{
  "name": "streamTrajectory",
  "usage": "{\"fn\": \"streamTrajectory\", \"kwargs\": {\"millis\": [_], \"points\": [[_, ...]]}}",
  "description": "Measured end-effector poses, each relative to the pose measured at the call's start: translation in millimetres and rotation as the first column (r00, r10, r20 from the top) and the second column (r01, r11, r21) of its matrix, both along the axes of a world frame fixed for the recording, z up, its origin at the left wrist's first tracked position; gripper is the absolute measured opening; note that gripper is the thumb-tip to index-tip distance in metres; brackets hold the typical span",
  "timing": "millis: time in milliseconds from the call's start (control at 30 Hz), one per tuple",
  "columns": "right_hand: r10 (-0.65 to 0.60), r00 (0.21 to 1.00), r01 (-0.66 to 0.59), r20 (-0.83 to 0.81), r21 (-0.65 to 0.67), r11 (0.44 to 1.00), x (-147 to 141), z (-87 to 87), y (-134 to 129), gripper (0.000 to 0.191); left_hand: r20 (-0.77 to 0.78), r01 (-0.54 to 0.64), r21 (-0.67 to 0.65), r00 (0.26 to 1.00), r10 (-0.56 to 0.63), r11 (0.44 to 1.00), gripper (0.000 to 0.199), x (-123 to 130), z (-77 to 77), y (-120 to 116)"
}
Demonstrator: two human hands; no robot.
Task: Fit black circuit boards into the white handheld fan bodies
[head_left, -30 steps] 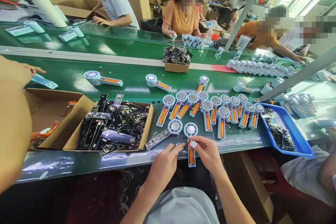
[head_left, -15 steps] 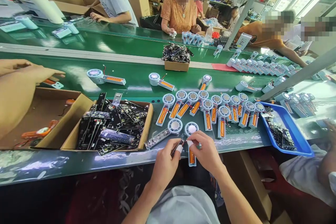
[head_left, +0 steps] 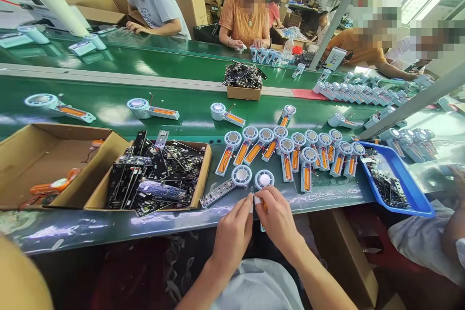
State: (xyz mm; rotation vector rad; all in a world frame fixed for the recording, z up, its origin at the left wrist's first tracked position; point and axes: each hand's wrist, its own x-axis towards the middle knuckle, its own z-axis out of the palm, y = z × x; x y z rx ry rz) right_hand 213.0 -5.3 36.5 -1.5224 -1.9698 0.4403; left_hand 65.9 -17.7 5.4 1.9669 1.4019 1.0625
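Just below the round head of a light-blue handheld fan (head_left: 264,179), my hands meet fingertip to fingertip at the bench edge. My left hand (head_left: 234,230) is closed in a pinch; the small black circuit board seen in it a moment ago is now hidden behind its fingers. Over the fan's handle, my right hand (head_left: 278,218) is also closed, and what its capped fingertips grip is too small to make out. The handle shows only in part, with orange between the fingers. Left of it lies another fan (head_left: 241,176) with a circuit board (head_left: 218,193) along its handle.
Several open fans with orange cells (head_left: 307,174) stand grouped beyond my hands. On the left are a carton of circuit boards (head_left: 208,169) and a carton with orange parts (head_left: 22,131). A blue tray (head_left: 417,198) sits right. More fans (head_left: 140,106) lie on the green belt; co-workers sit opposite.
My hands have drawn closer together, and the board in my left hand has gone from sight. A co-worker's arm at left has pulled back, and a fan now lies on the belt there.
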Motion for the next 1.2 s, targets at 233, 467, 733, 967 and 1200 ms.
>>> {"fn": "streamTrajectory", "kwargs": {"millis": [233,467,733,967,1200], "points": [[0.136,0.965,-0.155,-0.226,-0.072,0.985,18.1,3.8,10.8,0.032,0.236,0.213,-0.192,0.958,-0.165,0.958,0.033,-17.0,15.1,20.7],[0.141,0.959,-0.159,-0.244,-0.059,0.985,20.8,5.6,9.9,0.032,0.280,0.300,-0.169,0.928,-0.246,0.939,0.033,-20.9,17.4,28.4],[0.099,0.972,-0.130,-0.213,-0.135,0.982,26.4,14.3,14.1,0.023,0.264,0.364,-0.196,0.914,-0.309,0.910,0.035,-25.7,18.8,35.8],[-0.081,0.902,-0.123,-0.424,-0.433,0.893,27.3,29.6,1.5,0.026,0.313,0.299,-0.308,0.928,-0.200,0.903,0.041,-15.4,36.3,14.2],[-0.276,0.640,-0.245,-0.717,-0.531,0.812,38.9,18.1,10.3,0.019,0.291,0.106,-0.499,0.955,0.052,0.860,0.039,12.0,13.5,21.3]]}}
